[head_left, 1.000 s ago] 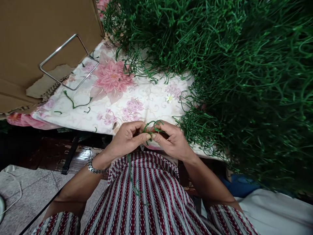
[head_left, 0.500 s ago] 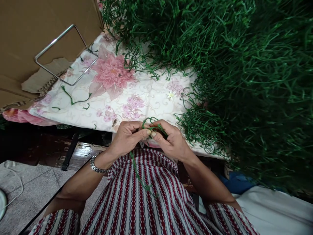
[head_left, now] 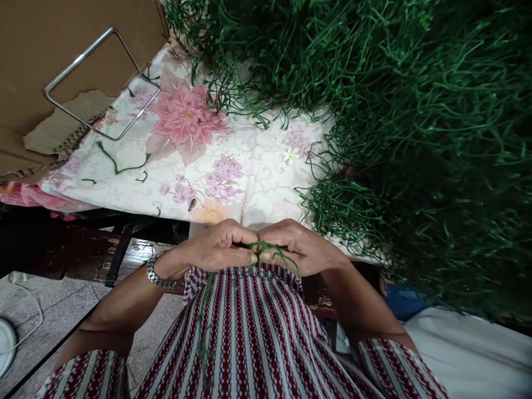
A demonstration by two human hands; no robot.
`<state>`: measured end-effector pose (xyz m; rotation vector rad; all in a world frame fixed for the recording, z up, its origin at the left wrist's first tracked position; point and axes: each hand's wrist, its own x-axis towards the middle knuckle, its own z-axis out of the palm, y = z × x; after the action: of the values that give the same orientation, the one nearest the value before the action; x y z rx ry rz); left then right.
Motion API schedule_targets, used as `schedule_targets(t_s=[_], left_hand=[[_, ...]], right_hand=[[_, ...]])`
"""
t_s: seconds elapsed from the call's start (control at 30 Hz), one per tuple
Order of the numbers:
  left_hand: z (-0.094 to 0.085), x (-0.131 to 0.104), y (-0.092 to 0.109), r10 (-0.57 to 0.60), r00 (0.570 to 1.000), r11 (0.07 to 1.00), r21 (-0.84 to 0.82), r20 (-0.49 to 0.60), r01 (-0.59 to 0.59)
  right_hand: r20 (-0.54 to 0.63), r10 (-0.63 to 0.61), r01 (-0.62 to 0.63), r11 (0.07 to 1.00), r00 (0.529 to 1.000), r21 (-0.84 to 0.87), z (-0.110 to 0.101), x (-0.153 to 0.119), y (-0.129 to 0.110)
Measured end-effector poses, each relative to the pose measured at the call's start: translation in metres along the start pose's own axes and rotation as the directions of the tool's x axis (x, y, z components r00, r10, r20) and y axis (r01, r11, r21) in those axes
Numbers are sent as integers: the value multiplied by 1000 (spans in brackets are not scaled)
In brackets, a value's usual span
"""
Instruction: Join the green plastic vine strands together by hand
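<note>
Thin green plastic stems are pinched between my two hands, just past the near table edge and over the striped shirt. My left hand is closed on the stems, with a long strand hanging below it in front of the shirt. My right hand is closed on them too, thumb and fingers pressed together. The thumb tips nearly meet, and part of the stems is hidden by the fingers. A large heap of similar green stems covers the right and far side of the table.
The table has a flowered cloth. A bent metal wire frame leans at the left against a cardboard box. Loose green pieces lie on the cloth. A grey-white cloth is at the lower right.
Both hands have moved lower, towards the body, and lie flatter, with the stems still between them. The stem loop above the fingers no longer shows. The view has shifted slightly.
</note>
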<state>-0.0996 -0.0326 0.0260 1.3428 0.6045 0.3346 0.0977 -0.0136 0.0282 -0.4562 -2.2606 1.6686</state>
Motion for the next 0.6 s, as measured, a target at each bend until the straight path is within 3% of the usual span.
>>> schedule_targets(t_s=[0.1,0.23,0.3,0.4,0.47,0.6], left_hand=[[7,-2,0,3,998,998,-70,60,1],[20,-3,-2,-14,999,958,-285,38,25],[24,-5,-6,10,1000,894,-448,-16,-16],[25,-7,-11,32,980,787,-599,-198,-147],[24,-7,-15,8,950,818,-545,-312,-186],[19,-1,-18,34,906,926,-327,-422,-187]], right_hand=[[69,-55,45,991,996,128,2,-1,-1],[58,-51,28,940,997,339,8,-3,5],[12,-62,51,901,998,431,12,-5,9],[-161,-58,131,864,985,486,14,-11,10],[-283,9,118,897,959,426,13,-15,8],[-454,150,-53,974,878,219,10,-19,-1]])
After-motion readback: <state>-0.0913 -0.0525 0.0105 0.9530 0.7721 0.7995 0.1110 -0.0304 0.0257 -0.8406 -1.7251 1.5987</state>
